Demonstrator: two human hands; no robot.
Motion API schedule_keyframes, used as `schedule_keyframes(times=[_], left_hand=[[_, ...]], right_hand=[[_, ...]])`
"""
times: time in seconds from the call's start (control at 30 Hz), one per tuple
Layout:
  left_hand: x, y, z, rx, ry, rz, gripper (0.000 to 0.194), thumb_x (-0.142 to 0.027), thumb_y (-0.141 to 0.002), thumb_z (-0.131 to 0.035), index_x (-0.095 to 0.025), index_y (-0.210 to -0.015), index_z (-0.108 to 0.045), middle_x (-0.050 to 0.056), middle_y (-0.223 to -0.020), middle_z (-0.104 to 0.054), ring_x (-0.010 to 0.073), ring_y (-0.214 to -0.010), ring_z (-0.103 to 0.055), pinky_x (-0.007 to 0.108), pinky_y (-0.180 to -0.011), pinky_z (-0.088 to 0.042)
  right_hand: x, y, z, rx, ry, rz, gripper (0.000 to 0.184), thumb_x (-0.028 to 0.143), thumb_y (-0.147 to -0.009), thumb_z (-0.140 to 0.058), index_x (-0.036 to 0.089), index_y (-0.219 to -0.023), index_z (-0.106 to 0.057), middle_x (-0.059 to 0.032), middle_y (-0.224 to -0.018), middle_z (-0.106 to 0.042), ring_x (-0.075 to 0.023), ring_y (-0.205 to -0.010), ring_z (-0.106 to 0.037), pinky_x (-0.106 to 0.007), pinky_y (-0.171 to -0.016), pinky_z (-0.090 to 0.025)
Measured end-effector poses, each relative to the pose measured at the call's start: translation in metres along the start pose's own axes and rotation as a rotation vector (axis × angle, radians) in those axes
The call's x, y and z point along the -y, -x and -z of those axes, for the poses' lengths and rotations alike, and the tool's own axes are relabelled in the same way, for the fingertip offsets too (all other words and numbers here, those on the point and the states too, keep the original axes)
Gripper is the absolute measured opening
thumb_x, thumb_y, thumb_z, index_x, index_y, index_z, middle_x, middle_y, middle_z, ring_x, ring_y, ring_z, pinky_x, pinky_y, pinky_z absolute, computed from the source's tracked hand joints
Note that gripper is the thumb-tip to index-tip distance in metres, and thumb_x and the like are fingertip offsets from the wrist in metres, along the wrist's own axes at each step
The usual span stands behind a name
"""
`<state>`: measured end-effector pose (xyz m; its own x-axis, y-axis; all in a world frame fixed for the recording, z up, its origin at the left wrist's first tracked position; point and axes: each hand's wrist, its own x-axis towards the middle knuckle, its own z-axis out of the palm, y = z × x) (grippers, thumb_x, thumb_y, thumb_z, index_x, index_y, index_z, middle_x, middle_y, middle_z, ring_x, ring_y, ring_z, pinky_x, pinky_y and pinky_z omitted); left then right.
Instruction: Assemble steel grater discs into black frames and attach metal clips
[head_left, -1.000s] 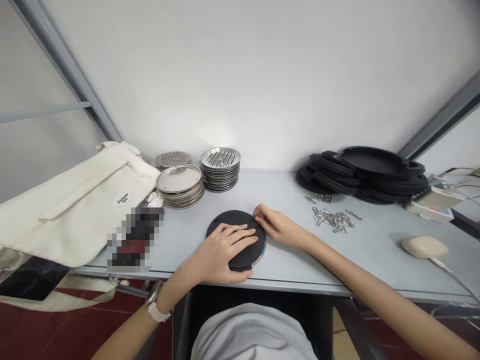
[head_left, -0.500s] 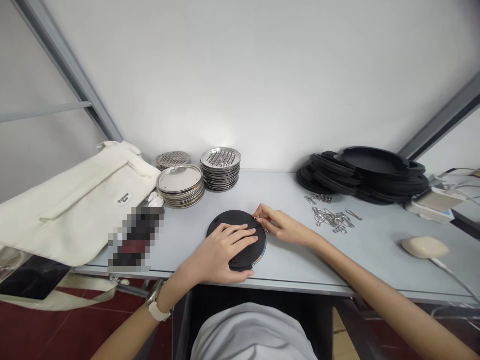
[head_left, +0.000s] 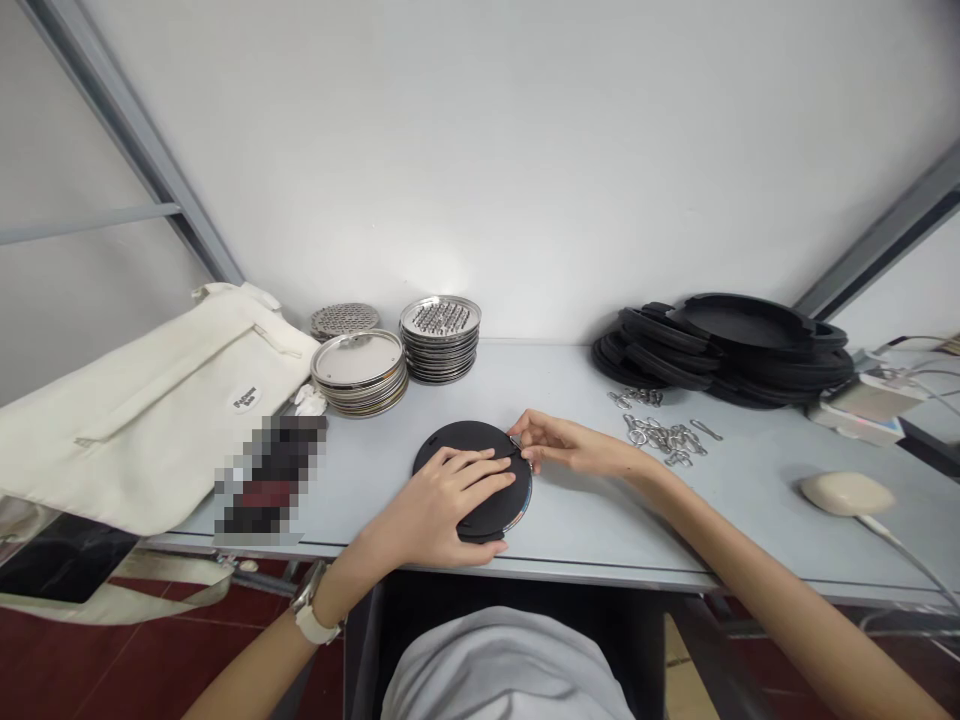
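A round black disc [head_left: 487,515] lies on the table near its front edge, with a thin coloured rim showing at its right side. Flat across it rests my left hand [head_left: 450,495], fingers outstretched and thumb at the near edge. At the disc's upper right edge, my right hand [head_left: 551,442] pinches a small metal clasp [head_left: 516,442], partly hidden by the fingers. Several loose metal clasps [head_left: 667,437] are scattered to the right of that hand.
Behind the disc stand stacks of round metal plates [head_left: 360,360] and grater discs [head_left: 440,345]. Black round covers [head_left: 742,330] are piled at the back right. A white bag [head_left: 172,410] lies left, a corded cream device [head_left: 847,493] right, on the grey table [head_left: 585,540].
My right hand's fingers have shifted and opened out slightly at the disc's edge, so more of the clasp shows. My left hand and the disc stay in place.
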<state>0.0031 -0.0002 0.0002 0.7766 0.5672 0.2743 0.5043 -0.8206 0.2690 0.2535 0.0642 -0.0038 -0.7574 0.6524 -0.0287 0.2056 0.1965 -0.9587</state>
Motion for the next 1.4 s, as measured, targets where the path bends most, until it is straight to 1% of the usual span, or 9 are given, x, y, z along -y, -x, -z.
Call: schedule_keyframes(times=[0.13, 0.3, 0.57, 0.8, 0.9, 1.03, 1.4], left_hand=[[0.001, 0.0, 0.0, 0.003, 0.006, -0.006, 0.067, -0.043, -0.076, -0.064, -0.025, -0.136, -0.042, 0.005, -0.141, -0.046, 0.0271, -0.132, -0.037, 0.043, -0.106, -0.03], [0.002, 0.001, 0.0, 0.017, 0.005, -0.024, 0.067, -0.044, -0.077, -0.064, -0.024, -0.137, -0.041, 0.007, -0.142, -0.045, 0.0282, -0.132, -0.037, 0.045, -0.105, -0.03], [0.002, 0.001, 0.001, 0.018, 0.001, -0.022, 0.065, -0.043, -0.077, -0.064, -0.024, -0.135, -0.043, 0.005, -0.142, -0.044, 0.0267, -0.133, -0.036, 0.043, -0.106, -0.03], [0.002, 0.002, 0.004, 0.033, 0.023, -0.051, 0.064, -0.045, -0.077, -0.062, -0.024, -0.135, -0.043, 0.006, -0.141, -0.046, 0.0278, -0.132, -0.037, 0.043, -0.106, -0.029], [0.002, 0.003, 0.005, 0.035, 0.023, -0.057, 0.064, -0.045, -0.078, -0.062, -0.024, -0.135, -0.043, 0.005, -0.141, -0.046, 0.0274, -0.132, -0.037, 0.042, -0.106, -0.03], [0.002, 0.003, 0.004, 0.026, 0.024, -0.06, 0.064, -0.045, -0.077, -0.063, -0.025, -0.134, -0.044, 0.006, -0.14, -0.048, 0.0277, -0.131, -0.039, 0.042, -0.105, -0.031], [0.002, 0.003, 0.005, 0.033, 0.032, -0.057, 0.062, -0.044, -0.076, -0.063, -0.025, -0.133, -0.045, 0.005, -0.14, -0.047, 0.0272, -0.131, -0.039, 0.041, -0.106, -0.03]], right_hand=[[0.004, 0.001, 0.004, 0.02, -0.051, -0.031, 0.035, 0.038, -0.088, -0.057, 0.016, -0.114, -0.047, -0.0011, -0.088, -0.057, -0.0115, -0.079, -0.057, -0.032, -0.079, -0.047], [0.001, 0.001, 0.011, 0.078, -0.123, -0.014, 0.041, 0.035, -0.084, -0.063, 0.015, -0.117, -0.05, -0.004, -0.092, -0.061, -0.0126, -0.083, -0.059, -0.033, -0.082, -0.047], [-0.004, 0.0, 0.013, 0.049, -0.169, -0.036, 0.046, 0.035, -0.078, -0.07, 0.014, -0.116, -0.055, -0.0035, -0.09, -0.064, -0.0122, -0.083, -0.06, -0.033, -0.084, -0.048], [-0.009, 0.0, 0.016, 0.084, -0.209, -0.058, 0.043, 0.031, -0.077, -0.071, 0.014, -0.115, -0.058, -0.0038, -0.09, -0.066, -0.0122, -0.082, -0.062, -0.033, -0.084, -0.05], [-0.012, 0.0, 0.017, 0.096, -0.228, -0.059, 0.045, 0.028, -0.075, -0.074, 0.015, -0.115, -0.058, -0.0034, -0.089, -0.066, -0.0123, -0.083, -0.063, -0.033, -0.084, -0.05], [-0.016, -0.001, 0.018, 0.092, -0.236, -0.065, 0.046, 0.028, -0.072, -0.075, 0.016, -0.114, -0.06, -0.0027, -0.088, -0.067, -0.0123, -0.082, -0.063, -0.033, -0.084, -0.05], [-0.016, -0.003, 0.021, 0.107, -0.226, -0.069, 0.046, 0.026, -0.073, -0.075, 0.015, -0.115, -0.062, -0.0026, -0.086, -0.068, -0.0119, -0.082, -0.063, -0.03, -0.082, -0.051]])
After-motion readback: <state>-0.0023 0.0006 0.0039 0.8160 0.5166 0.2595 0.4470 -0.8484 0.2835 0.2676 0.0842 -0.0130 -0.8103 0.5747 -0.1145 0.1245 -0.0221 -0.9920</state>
